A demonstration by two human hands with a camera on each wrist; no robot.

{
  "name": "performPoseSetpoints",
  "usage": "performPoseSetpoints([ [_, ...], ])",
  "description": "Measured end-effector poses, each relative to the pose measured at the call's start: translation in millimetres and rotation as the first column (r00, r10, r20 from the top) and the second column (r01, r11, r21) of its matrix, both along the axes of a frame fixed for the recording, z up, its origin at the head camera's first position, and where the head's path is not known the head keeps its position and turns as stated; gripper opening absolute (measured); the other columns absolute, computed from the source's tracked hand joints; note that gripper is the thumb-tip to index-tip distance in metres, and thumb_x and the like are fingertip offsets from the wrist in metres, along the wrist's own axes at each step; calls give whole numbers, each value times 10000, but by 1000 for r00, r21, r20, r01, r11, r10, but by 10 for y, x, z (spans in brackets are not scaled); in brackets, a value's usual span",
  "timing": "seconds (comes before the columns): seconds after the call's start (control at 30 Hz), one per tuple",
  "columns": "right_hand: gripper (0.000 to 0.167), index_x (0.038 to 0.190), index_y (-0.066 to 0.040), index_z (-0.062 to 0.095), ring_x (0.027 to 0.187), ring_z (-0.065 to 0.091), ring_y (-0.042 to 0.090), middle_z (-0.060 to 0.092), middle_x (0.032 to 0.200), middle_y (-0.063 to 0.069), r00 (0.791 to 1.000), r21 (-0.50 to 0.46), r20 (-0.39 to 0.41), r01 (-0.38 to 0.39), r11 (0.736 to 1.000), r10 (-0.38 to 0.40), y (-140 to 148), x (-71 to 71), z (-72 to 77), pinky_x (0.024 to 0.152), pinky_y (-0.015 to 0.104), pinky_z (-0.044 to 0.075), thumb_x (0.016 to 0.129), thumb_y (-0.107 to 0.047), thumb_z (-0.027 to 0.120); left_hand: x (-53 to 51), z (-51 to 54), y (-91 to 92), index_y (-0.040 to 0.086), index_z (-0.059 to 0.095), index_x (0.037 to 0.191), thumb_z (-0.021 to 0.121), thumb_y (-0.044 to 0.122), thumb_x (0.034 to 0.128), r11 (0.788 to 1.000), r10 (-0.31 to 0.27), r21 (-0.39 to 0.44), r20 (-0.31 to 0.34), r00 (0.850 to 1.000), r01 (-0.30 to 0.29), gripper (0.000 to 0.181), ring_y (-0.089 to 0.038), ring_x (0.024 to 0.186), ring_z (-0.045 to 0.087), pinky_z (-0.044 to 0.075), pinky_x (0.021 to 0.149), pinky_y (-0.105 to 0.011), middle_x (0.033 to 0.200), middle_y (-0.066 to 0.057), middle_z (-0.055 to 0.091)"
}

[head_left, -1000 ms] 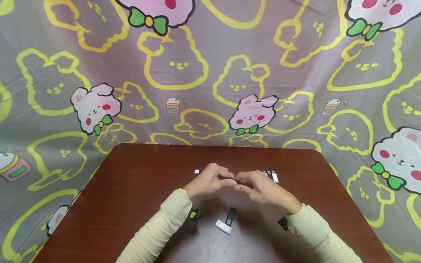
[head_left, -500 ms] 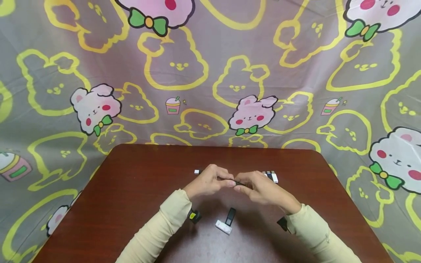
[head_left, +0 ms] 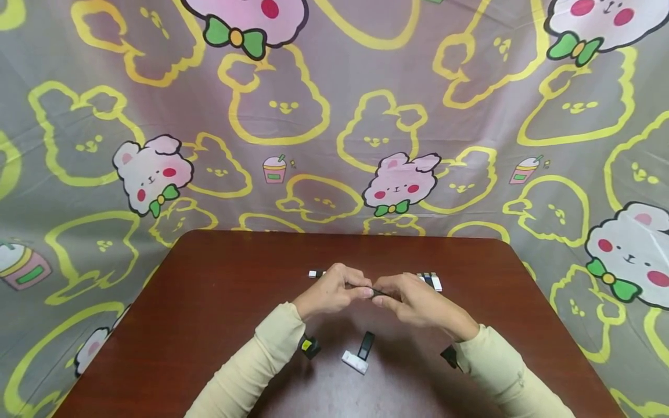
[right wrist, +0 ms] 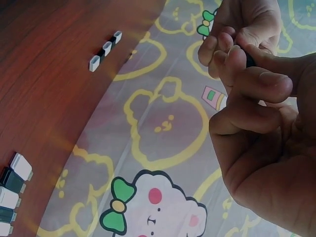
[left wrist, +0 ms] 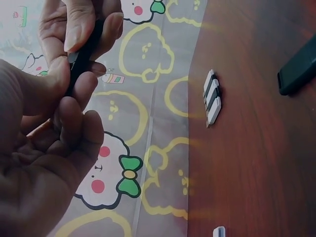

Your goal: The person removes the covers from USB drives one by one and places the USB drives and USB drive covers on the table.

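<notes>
I have a small black stick [left wrist: 85,58] up above the brown table [head_left: 225,302]. My left hand [head_left: 329,292] pinches one end, with the thumb on one side and curled fingers on the other. My right hand [head_left: 420,299] pinches the other end the same way. My fingers are nearly shut, with just the thin stick squeezed in between. My two hands are so close that my fingertips almost meet, and they cover a lot of the stick, so I can't tell its whole shape.

Past my left hand there is a row of little black and white caps [right wrist: 105,52] on the table. From up at my head, that hand hides most of the row. Past my right hand there is a row of black and white sticks with shiny ends [head_left: 431,281], lying side by side, and my hand is in front of some of it.

Closer to me, between my arms, a white block [head_left: 355,361] lies on the table. A black bar [head_left: 366,345] lies at its far side. I can't tell if they touch. I have pale yellow sleeves [head_left: 251,354], and a black thing with a yellow patch [head_left: 310,347] sits by my left wrist. Behind the table hangs a gray bunny cloth [head_left: 313,139].
</notes>
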State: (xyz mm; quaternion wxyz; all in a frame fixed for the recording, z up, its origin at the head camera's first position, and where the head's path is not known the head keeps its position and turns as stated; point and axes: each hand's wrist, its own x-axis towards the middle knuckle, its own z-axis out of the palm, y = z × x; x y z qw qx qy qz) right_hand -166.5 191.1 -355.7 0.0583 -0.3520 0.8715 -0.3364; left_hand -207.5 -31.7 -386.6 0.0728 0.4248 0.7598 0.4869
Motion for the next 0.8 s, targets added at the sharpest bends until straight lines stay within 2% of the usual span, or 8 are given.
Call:
performPoseSetpoints([
  [0.23, 79, 985, -204, 690, 606, 472, -7, 555, 708, -83, 1000, -14, 16, -7, 1000, 7, 14, -14, -12, 543, 186, 412, 983, -130, 661, -3, -24, 26, 40, 776, 872, 675, 35, 947, 1000, 14, 19, 11, 1000, -14, 126, -20, 668, 467, 385, 611, -168, 710, -139, 570],
  [0.37, 92, 1012, -205, 707, 612, 468, -7, 566, 716, -32, 997, -28, 68, -30, 999, 32, 19, -20, -23, 545, 186, 415, 987, -132, 656, -17, -47, 10, 43, 785, 913, 675, 65, 959, 1000, -18, 17, 33, 999, 17, 121, -16, 687, 484, 414, 621, -171, 729, -101, 585],
  [0.4, 107, 1052, -190, 720, 623, 476, -12, 596, 750, -39, 997, -27, 71, -38, 999, 40, 26, -23, -28, 559, 186, 427, 992, -136, 649, -28, -50, -5, 43, 785, 921, 673, 75, 963, 1000, -18, 14, 30, 999, 18, 124, -20, 692, 487, 420, 626, -173, 736, -92, 590],
  [0.47, 208, 1192, -159, 718, 563, 409, -18, 521, 680, -55, 993, -19, 103, -51, 999, 53, 62, -21, -30, 537, 174, 396, 1002, -143, 634, -51, -44, -64, 35, 784, 927, 671, 70, 963, 1000, 8, 22, 42, 999, -9, 123, -43, 701, 508, 435, 633, -185, 747, -93, 605],
  [0.57, 378, 1391, -123, 619, 499, 304, -19, 405, 640, -114, 989, 1, 140, -46, 999, 46, 133, -16, -33, 523, 165, 365, 1014, -145, 613, -86, -19, -165, 45, 788, 940, 676, 52, 952, 996, 86, 27, 62, 994, -88, 113, -124, 723, 572, 466, 653, -214, 788, -123, 670],
  [0.63, 450, 1459, -118, 548, 478, 222, -10, 328, 644, -105, 987, 4, 160, -24, 1000, 23, 169, -19, -31, 513, 176, 341, 1015, -147, 611, -99, 1, -206, 52, 790, 964, 683, 59, 949, 992, 124, 24, 74, 989, -126, 109, -192, 761, 620, 495, 682, -246, 837, -146, 715],
  [0.73, 448, 1455, -111, 553, 497, 243, -8, 431, 728, -78, 990, 0, 138, 1, 1000, -1, 160, -44, -26, 547, 195, 379, 1015, -167, 613, -102, 1, -193, 84, 792, 1017, 684, 141, 967, 993, 122, -20, 73, 990, -120, 131, -190, 829, 658, 528, 746, -277, 922, -116, 757],
  [0.8, 436, 1447, -107, 562, 544, 332, 1, 562, 835, -45, 993, 1, 120, 4, 1000, -4, 133, -63, -26, 600, 210, 427, 1020, -184, 609, -88, -9, -172, 98, 790, 1047, 687, 189, 972, 992, 117, -48, 84, 990, -113, 156, -142, 863, 663, 539, 788, -298, 963, -79, 769],
])
